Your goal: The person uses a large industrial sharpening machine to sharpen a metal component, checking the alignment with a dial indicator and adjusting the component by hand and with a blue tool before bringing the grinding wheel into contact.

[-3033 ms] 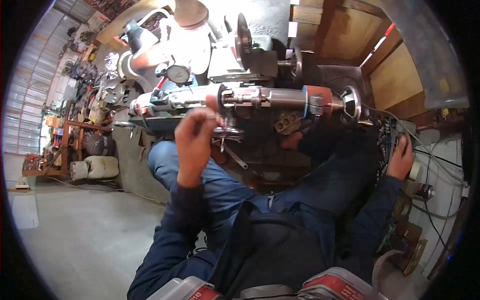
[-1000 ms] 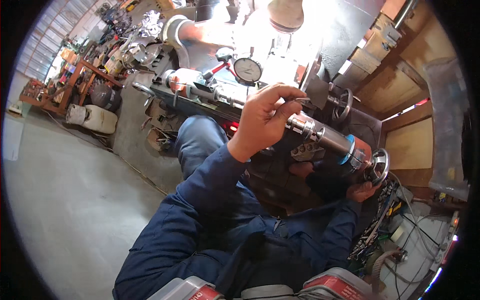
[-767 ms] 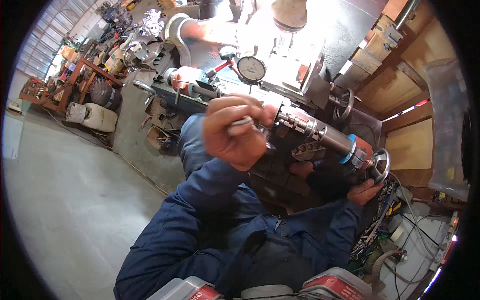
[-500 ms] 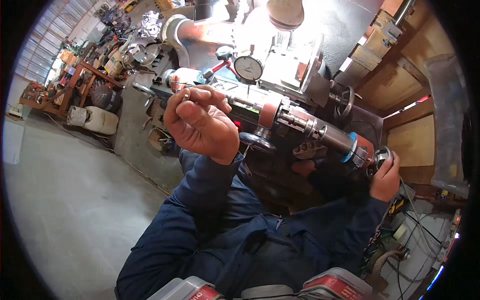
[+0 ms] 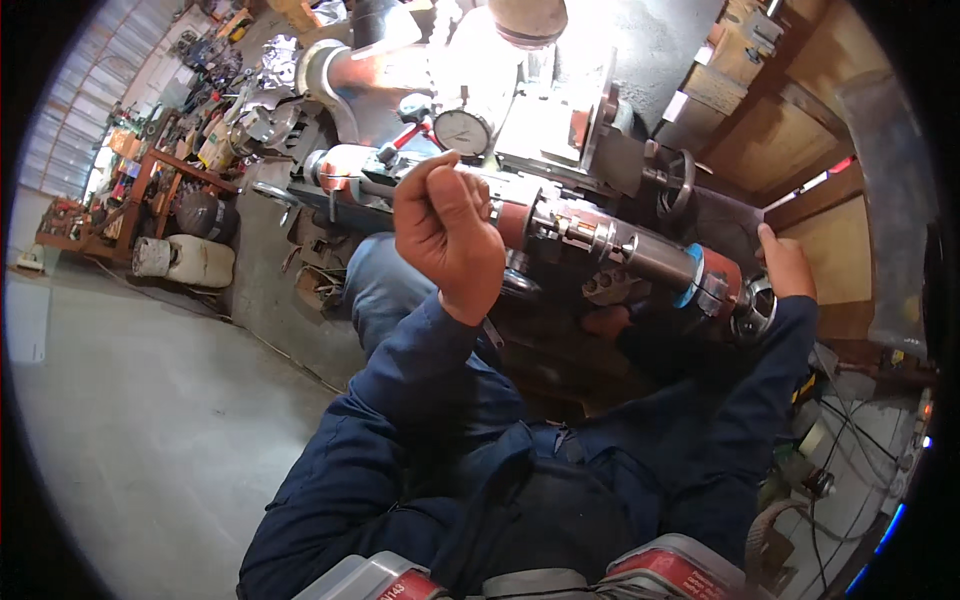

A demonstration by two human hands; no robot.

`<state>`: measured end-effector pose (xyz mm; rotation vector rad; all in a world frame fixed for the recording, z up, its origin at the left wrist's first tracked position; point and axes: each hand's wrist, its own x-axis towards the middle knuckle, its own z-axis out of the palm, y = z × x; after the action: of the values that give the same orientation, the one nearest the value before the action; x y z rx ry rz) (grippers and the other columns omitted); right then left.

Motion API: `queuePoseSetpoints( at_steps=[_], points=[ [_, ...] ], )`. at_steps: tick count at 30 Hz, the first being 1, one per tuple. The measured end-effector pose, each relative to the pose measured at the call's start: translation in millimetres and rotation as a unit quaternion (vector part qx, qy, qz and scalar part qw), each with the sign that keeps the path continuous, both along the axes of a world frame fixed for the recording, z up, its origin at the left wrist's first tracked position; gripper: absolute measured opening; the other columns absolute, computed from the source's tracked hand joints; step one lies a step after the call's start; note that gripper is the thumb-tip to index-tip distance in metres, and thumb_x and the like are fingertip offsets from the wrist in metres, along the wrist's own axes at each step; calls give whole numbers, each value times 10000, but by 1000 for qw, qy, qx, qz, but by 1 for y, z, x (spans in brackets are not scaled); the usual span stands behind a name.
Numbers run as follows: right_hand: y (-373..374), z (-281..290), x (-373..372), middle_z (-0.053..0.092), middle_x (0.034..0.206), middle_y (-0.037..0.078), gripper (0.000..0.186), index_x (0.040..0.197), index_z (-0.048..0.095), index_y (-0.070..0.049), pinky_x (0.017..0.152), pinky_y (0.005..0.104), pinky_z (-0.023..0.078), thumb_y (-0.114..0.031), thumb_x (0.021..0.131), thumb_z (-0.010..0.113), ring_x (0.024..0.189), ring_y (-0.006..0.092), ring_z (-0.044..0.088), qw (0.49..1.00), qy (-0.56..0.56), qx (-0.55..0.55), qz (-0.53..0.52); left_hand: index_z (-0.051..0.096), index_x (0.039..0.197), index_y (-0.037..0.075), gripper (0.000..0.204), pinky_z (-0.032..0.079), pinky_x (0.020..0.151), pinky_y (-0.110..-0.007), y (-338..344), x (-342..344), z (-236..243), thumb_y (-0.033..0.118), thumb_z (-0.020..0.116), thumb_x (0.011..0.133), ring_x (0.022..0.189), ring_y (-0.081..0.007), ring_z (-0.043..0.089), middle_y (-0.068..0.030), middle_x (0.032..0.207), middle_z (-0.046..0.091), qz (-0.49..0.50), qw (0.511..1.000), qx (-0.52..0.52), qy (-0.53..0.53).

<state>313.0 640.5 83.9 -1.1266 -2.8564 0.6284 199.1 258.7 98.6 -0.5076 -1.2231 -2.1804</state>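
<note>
My left hand (image 5: pixel 450 235) is raised in front of the lathe-like machine, its fingers curled and the thumb pressed against them. Whatever they hold, if anything, is hidden. A round white dial gauge (image 5: pixel 462 132) stands just beyond it, beside a red-handled lever (image 5: pixel 408 138). At the right end of the machine my right hand (image 5: pixel 788 268) lies along the far side of a shiny handwheel (image 5: pixel 756 308), thumb spread away from the rim. Its other fingers are mostly hidden. A metal cylinder (image 5: pixel 660 265) with a blue ring (image 5: pixel 690 276) lies in line with this wheel.
A second handwheel (image 5: pixel 680 184) sticks out on the machine's right. An egg-carton-like tray (image 5: pixel 608 287) is below the metal cylinder. Wooden framing (image 5: pixel 815 220) stands at right. At left are a white gas cylinder (image 5: pixel 200 262) and a cluttered rack (image 5: pixel 130 195). Cables (image 5: pixel 835 450) hang lower right.
My left hand has moved right across the machine and its fingers have curled in. My right hand has shifted from the handwheel's near rim to its far side, its thumb now lifted away.
</note>
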Motion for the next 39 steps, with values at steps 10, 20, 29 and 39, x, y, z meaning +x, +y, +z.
queuePoseSetpoints(
  at_steps=[10, 20, 29, 39],
  points=[
    [-33, 15, 18, 663, 902, 229, 493, 933, 671, 16, 773, 437, 462, -446, 927, 498, 904, 403, 622, 996, 71, 53, -28, 532, 1021, 12, 144, 310, 478, -204, 19, 0, -8, 154, 511, 1011, 542, -36, 371, 24, 651, 465, -37, 998, -50, -32],
    [-41, 21, 17, 655, 957, 243, 494, 964, 672, -4, 799, 470, 464, -457, 927, 479, 949, 435, 605, 996, 64, 48, -45, 553, 941, -15, 105, 418, 467, -208, 20, 4, -9, 85, 564, 970, 574, -56, 557, -47, 716, 613, 71, 981, -183, 14],
    [-39, 21, 17, 658, 988, 242, 502, 985, 680, -14, 822, 466, 466, -468, 921, 473, 975, 437, 603, 996, 66, 44, -51, 601, 862, -8, 38, 430, 541, -194, -5, -6, 19, -13, 595, 899, 622, -83, 541, -70, 830, 608, -243, 926, -289, 11],
    [-38, 21, 17, 654, 986, 246, 495, 975, 680, -19, 822, 468, 466, -466, 919, 476, 968, 444, 601, 995, 67, 41, -56, 602, 988, -70, 149, 490, 562, -195, 0, 12, 25, 63, 623, 922, 756, -101, 628, -127, 966, 658, -141, 958, -240, -71]
  ],
)
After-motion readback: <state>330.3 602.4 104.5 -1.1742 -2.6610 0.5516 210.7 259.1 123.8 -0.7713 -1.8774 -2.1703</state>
